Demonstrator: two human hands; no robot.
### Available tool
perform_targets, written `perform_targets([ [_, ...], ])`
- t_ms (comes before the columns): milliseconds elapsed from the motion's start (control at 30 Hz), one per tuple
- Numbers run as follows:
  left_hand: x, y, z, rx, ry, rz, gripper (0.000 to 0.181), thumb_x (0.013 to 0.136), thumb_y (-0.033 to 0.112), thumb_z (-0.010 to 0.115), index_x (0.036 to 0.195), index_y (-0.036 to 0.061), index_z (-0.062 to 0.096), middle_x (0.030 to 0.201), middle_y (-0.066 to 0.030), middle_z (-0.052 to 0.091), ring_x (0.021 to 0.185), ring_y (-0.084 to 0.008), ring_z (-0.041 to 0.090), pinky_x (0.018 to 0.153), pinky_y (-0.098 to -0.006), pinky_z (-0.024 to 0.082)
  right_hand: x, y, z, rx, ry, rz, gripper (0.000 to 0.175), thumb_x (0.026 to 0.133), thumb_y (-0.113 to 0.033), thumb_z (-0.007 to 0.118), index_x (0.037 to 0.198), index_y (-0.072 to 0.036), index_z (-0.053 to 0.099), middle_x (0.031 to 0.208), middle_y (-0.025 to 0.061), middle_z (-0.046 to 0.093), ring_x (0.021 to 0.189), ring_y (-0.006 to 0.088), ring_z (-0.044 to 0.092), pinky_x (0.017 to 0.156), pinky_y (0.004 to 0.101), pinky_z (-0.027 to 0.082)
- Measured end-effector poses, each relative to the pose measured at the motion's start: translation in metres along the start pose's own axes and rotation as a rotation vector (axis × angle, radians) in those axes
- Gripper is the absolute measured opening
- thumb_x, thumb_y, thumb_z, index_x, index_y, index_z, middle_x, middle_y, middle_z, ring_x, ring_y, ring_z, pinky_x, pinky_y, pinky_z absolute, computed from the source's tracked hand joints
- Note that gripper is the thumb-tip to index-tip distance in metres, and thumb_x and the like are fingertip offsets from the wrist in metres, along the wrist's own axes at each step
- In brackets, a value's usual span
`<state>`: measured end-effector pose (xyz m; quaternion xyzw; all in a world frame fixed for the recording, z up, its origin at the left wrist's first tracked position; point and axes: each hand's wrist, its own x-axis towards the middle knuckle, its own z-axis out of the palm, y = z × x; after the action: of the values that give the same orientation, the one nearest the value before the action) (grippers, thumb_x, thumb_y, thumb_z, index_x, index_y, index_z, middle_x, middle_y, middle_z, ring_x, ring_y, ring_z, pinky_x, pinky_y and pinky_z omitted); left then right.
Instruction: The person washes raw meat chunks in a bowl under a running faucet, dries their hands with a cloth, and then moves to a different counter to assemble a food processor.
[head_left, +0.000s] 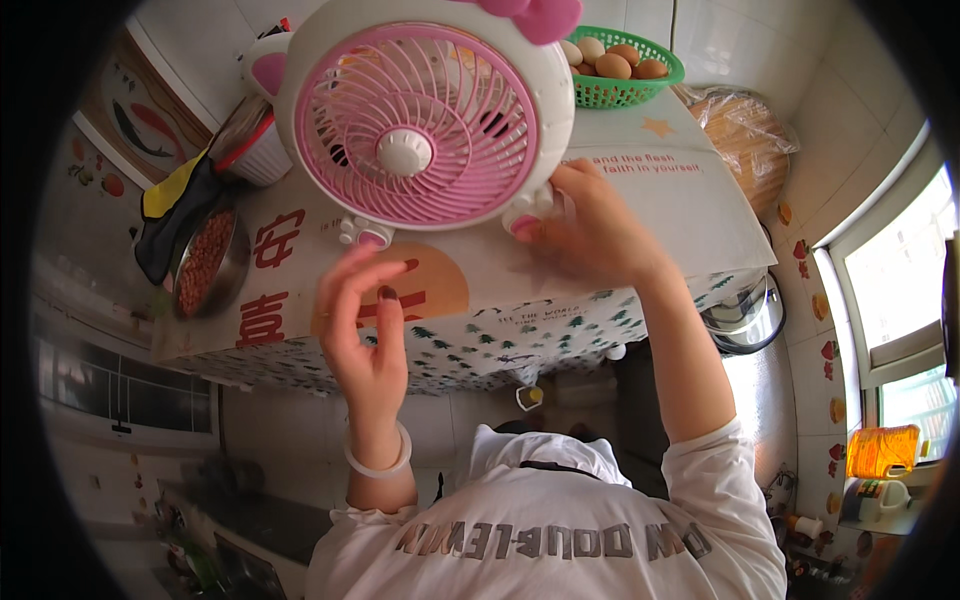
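Observation:
Before me on the cloth-covered table (667, 217) stands a white and pink fan (420, 135) with cat ears, a pink bow and paw-shaped feet. My right hand (589, 229) is at the fan's lower right, its fingers about the right paw foot (529, 210); whether it grips firmly is hard to tell from the blur. Just below the left paw foot (367, 232) is my left hand (364, 307), fingers curled and apart, with nothing in it. The fan's base and back are hidden behind its round grille.
A green plastic basket (626, 94) of eggs stands behind the fan. To the left are a metal bowl (236, 262) of peanuts and a white ribbed container (259, 161). A plastic-wrapped wooden board (742, 142) leans at the right; an oil jug (885, 451) stands by the window.

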<state>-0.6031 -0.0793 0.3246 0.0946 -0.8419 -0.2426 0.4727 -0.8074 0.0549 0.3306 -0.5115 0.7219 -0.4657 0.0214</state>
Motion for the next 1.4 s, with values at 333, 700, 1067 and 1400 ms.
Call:
perform_targets([
  [333, 0.012, -0.04, 0.004, 0.149, -0.015, -0.223, 0.019, 0.08, 0.003, 0.05, 0.099, 0.0013, 0.048, 0.107, -0.0132, 0.052, 0.11, -0.0244, 0.046, 0.093, -0.0323, 0.033, 0.034, 0.026, 0.003, -0.041, -0.129, -0.028, 0.041, 0.07, -0.024, 0.069, 0.106, -0.009, 0.056, 0.09, 0.0143, 0.06, 0.085, 0.0284, 0.054, 0.076, 0.0348, 0.041],
  [700, -0.05, 0.03, 0.064, -0.324, -0.123, 0.163, 0.011, 0.071, -0.01, 0.042, 0.075, 0.0, 0.043, 0.09, -0.0166, 0.051, 0.087, -0.0232, 0.052, 0.073, -0.0321, 0.045, -0.032, 0.025, -0.018, -0.243, 0.419, -0.28, 0.049, 0.073, -0.03, 0.065, 0.113, -0.008, 0.047, 0.111, 0.0126, 0.051, 0.107, 0.0274, 0.047, 0.088, 0.0357, 0.037],
  [1067, -0.244, -0.066, 0.273, -1.195, -0.652, -1.916, 0.058, 0.077, -0.001, 0.049, 0.13, 0.0076, 0.025, 0.129, -0.0135, 0.036, 0.117, -0.0259, 0.038, 0.096, -0.0418, 0.034, -0.253, 0.078, -0.014, 0.909, 0.565, 0.471, 0.011, 0.085, -0.007, 0.052, 0.094, 0.0, 0.053, 0.085, 0.0032, 0.055, 0.073, 0.0103, 0.055, 0.07, 0.0235, 0.044],
  [1400, -0.224, -0.052, 0.284, -1.386, -0.512, -2.014, 0.03, 0.082, 0.014, 0.052, 0.11, 0.0066, 0.043, 0.124, -0.0085, 0.041, 0.116, -0.0197, 0.039, 0.095, -0.0421, 0.033, -0.323, 0.133, 0.079, 0.932, 0.55, 0.889, 0.012, 0.083, -0.012, 0.053, 0.094, -0.006, 0.054, 0.077, 0.001, 0.06, 0.072, 0.0074, 0.055, 0.065, 0.0221, 0.042],
])
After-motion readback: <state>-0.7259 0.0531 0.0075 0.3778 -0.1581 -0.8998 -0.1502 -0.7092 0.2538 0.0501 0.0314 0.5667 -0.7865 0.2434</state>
